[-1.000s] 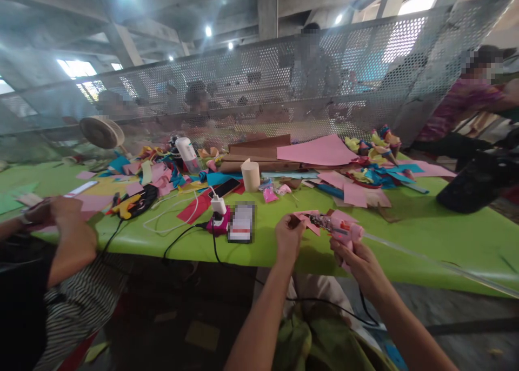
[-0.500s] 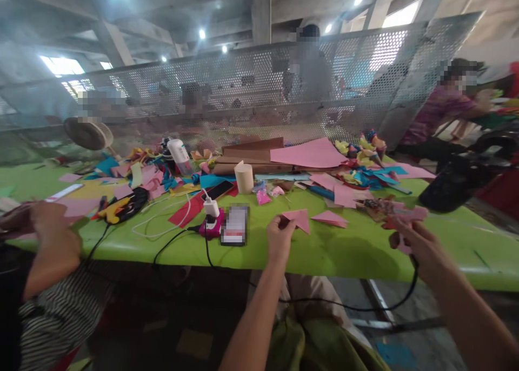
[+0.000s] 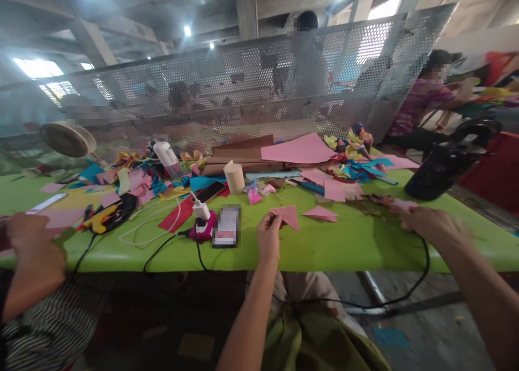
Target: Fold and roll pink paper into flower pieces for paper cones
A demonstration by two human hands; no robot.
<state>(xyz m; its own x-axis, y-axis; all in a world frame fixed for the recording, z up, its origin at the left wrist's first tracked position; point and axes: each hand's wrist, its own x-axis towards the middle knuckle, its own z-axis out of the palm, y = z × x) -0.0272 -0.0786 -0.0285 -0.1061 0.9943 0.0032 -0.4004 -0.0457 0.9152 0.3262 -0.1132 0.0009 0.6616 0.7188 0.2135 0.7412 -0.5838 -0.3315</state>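
My left hand (image 3: 268, 236) pinches a folded pink paper triangle (image 3: 287, 216) at the near edge of the green table (image 3: 348, 241). A second pink triangle (image 3: 321, 213) lies flat just to its right. My right hand (image 3: 430, 225) is stretched out to the right over the table, its fingers closed on the pink glue gun (image 3: 385, 202), which rests low on the tabletop; the gun is blurred. Its black cord (image 3: 421, 273) hangs below the table edge.
A co-worker's hand (image 3: 28, 236) and striped sleeve are at the left. Coloured paper scraps (image 3: 138, 179), a yellow glue gun (image 3: 101, 218), a phone (image 3: 226, 226), a charger (image 3: 199, 211), a paper roll (image 3: 234, 176) and a black bag (image 3: 441, 168) crowd the table. A perforated metal screen (image 3: 243, 90) stands behind.
My right hand has carried the pink glue gun away from the paper, out to the right and down onto the table. My left hand keeps hold of the pink triangle.
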